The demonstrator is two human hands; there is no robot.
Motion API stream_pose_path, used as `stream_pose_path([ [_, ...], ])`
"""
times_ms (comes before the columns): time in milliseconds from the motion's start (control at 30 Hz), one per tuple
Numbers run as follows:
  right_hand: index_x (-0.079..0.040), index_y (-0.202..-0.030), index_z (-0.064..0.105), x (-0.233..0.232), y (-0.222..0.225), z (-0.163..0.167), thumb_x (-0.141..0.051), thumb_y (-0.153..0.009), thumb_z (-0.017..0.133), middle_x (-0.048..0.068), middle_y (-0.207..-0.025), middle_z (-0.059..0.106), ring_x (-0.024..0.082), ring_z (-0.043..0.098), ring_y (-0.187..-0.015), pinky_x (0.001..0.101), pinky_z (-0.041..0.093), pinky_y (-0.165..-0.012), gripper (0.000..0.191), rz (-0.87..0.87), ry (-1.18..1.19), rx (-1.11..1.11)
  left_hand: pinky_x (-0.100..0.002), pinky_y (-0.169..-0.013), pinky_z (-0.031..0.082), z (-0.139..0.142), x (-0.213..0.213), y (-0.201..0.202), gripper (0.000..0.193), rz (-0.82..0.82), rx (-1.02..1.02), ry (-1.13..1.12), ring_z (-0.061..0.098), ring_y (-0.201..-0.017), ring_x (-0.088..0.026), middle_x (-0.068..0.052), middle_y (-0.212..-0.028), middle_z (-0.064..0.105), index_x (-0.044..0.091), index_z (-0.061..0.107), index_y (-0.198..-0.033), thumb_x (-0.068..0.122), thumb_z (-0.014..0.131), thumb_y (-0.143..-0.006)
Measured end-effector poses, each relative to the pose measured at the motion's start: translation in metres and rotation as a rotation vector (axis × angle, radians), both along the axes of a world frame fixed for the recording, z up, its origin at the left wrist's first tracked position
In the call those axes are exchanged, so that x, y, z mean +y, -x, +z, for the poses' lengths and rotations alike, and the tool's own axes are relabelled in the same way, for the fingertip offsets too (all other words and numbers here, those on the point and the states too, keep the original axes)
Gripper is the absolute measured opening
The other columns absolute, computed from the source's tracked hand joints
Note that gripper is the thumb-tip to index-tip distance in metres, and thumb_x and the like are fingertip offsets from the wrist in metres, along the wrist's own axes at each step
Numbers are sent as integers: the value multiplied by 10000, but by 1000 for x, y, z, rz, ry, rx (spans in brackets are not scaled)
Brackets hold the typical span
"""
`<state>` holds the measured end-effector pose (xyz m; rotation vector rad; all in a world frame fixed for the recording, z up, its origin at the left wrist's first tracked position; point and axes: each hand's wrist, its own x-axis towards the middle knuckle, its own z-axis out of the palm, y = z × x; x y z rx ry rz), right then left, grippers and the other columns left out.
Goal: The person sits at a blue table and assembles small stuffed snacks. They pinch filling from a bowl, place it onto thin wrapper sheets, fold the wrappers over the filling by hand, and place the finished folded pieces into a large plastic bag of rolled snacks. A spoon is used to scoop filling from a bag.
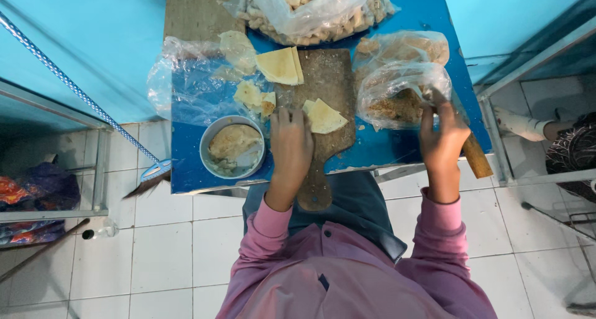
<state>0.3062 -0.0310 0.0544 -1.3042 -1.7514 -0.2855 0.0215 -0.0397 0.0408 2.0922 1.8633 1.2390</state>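
**Wrapper lying just right of the left fingertips**

A blue table (403, 151) is carrying a worn wooden cutting board (329, 83), its long axis running far to near. On it a folded pastry wrapper (325, 116) is lying just right of the left hand (290, 148), whose fingers are resting flat and spread, holding nothing. The right hand (442, 139), farther off, is reaching into a clear plastic filling bag (400, 89), fingers curled at its opening.
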Motion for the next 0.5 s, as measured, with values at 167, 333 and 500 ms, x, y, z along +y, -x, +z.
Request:
stream_pose_path([
  [167, 33, -1258, 649, 6, 2, -8, 99, -1059, 663, 172, -1087, 758, 232, 788, -926, 313, 613, -799, 211, 98, 66, 260, -498, -880, 476, 1, 3, -1, 159, -43, -56, -4, 589, -1021, -424, -212, -1027, 616, 6, 634, -1038, -25, 653, -884],
  [333, 106, -1304, 612, 8, -12, -15, 115, -1041, 680, 164, -1007, 767, 181, 746, -833, 277, 571, -728, 272, 39, 108, 371, -481, -790, 503, 7, -1, 1, 152, -153, -322, 37, 643, -940, -424, -217, -1012, 644, -17, 599, -1069, -37, 639, -924],
  [500, 115, -1382, 587, 11, -26, -21, 158, -1059, 606, 175, -988, 736, 174, 763, -871, 277, 610, -784, 326, 130, 121, 619, -392, -712, 567, 12, -12, 5, 197, -187, -494, 92, 732, -842, -333, -185, -951, 678, -17, 592, -1103, -50, 637, -914],
])
